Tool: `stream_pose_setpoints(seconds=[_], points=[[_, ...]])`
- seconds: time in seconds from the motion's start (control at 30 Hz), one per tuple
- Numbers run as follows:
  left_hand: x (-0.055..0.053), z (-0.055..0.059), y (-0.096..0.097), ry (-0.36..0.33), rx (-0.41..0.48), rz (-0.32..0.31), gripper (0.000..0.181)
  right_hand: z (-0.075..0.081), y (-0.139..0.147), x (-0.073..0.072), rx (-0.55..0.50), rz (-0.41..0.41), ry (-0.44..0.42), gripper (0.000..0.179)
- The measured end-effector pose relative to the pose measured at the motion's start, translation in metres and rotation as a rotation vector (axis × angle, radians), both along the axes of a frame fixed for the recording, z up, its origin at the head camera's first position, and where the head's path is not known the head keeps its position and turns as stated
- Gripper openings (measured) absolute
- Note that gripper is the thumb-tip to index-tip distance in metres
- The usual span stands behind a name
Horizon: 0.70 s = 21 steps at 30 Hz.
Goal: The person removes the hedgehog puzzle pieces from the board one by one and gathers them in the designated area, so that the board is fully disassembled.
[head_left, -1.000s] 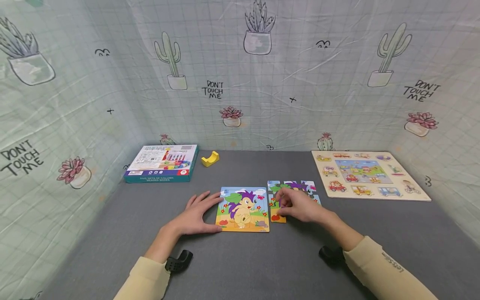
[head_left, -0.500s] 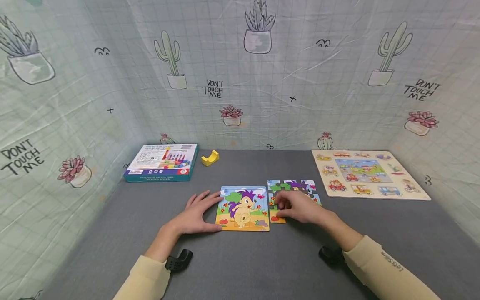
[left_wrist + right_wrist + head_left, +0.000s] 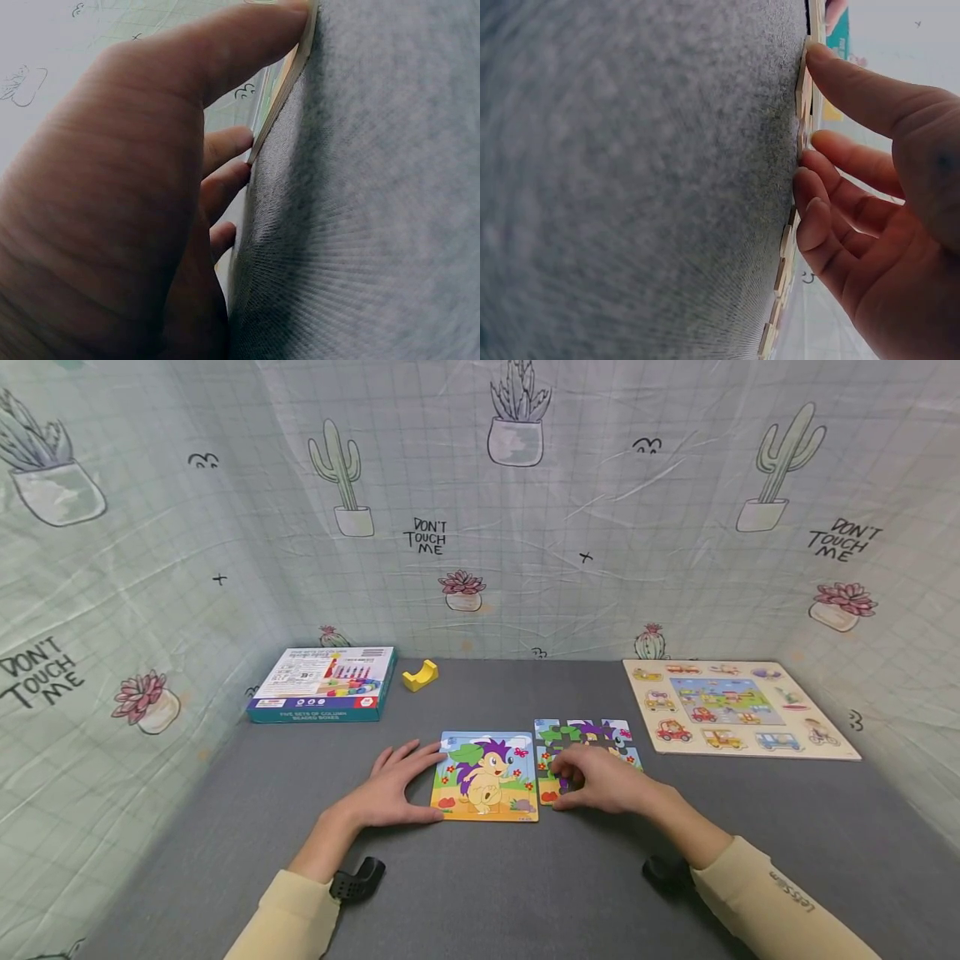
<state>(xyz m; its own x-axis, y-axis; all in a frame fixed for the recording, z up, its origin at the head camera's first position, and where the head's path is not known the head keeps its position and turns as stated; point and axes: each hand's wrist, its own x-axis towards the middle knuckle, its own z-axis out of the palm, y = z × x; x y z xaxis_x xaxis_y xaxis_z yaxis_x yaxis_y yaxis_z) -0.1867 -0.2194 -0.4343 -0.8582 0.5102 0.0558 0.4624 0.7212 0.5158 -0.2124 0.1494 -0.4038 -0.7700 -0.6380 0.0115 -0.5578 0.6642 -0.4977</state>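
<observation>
A square hedgehog picture puzzle board (image 3: pixel 486 781) lies flat on the grey table. My left hand (image 3: pixel 386 789) rests at its left side, fingers spread; in the left wrist view the thumb (image 3: pixel 255 30) touches the board's edge. Just right of the board is a group of hedgehog jigsaw pieces (image 3: pixel 617 731), with gaps between some. My right hand (image 3: pixel 607 778) is over them, its thumb and index finger on the lower-left puzzle piece (image 3: pixel 548 790). In the right wrist view the thumb tip meets that piece's edge (image 3: pixel 805 86) and the other fingers curl. The hand hides several pieces.
At the back left lies a flat toy box (image 3: pixel 322 687), with a yellow curved block (image 3: pixel 421 677) beside it. A wooden vehicle puzzle board (image 3: pixel 723 741) occupies the back right. Patterned cloth (image 3: pixel 517 543) encloses the table's back and sides.
My right hand has shifted slightly toward me, its thumb now at the lower edge of the lower-left puzzle piece. That piece sits slightly closer to the board. My left hand stays put.
</observation>
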Motion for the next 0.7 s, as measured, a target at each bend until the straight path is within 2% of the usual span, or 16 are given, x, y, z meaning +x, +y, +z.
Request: stream_pose_setpoints(seconds=[0.7], points=[[0.0000, 0.0012, 0.0000, 0.001, -0.006, 0.001, 0.090, 0.0025, 0.0042, -0.0021, 0.027, 0.059, -0.038, 0.035]])
